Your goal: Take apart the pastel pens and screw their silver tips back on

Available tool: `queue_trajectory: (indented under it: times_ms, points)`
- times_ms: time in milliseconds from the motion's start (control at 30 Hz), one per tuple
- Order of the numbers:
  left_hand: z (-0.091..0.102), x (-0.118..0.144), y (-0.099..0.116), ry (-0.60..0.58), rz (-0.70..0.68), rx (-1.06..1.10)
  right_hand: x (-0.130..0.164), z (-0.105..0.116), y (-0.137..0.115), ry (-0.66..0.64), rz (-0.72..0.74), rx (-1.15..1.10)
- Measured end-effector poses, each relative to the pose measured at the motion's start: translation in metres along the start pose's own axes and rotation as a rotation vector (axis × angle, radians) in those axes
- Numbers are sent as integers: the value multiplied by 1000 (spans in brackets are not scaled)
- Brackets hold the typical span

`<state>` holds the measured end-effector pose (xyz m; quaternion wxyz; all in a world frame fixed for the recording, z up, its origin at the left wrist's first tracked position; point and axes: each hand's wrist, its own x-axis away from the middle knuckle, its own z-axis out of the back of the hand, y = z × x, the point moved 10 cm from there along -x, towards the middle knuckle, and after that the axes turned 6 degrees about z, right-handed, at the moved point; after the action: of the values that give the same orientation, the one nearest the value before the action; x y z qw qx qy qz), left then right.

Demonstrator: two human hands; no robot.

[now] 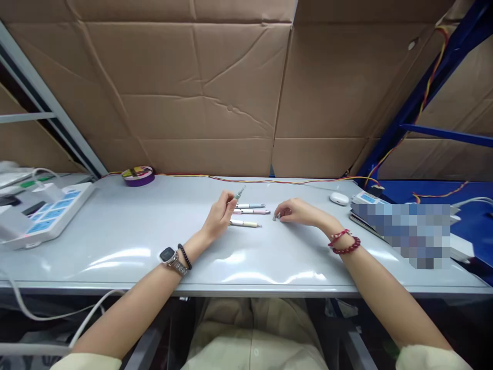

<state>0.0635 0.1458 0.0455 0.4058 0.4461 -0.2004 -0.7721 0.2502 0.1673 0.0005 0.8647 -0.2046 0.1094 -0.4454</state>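
Observation:
My left hand [220,215] is closed around a pale green pen [239,193], whose thin tip points up and to the right. Beside that hand, several pens lie on the table: a blue-and-white pen [252,206], a pink-and-white pen [252,211] and a cream pen [246,224]. The hand partly covers their left ends. My right hand [295,211] rests low over the tabletop to their right, its fingertips pinched at small silver pieces [275,217]. Their exact kind is too small to tell.
A grey-white table [308,257] stands before a cardboard wall [185,77]. Purple tape [138,176] lies at the back left, a power strip [57,216] on the left. A white earbud case [339,199] and a blurred packet [404,231] are at right. A red-yellow cable [246,181] runs along the back.

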Motion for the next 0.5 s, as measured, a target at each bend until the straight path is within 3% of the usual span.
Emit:
queue_trajectory:
  times_ms: [200,367,500]
  points:
    - [10,1,3,96,-20,20,2,3,-3,0,-11,-37]
    - [-4,0,14,-63,-54,-106,4,3,-8,-28,9,-73]
    - [-16,-3,7,-174,-37,-238,5,6,-7,-9,15,-64]
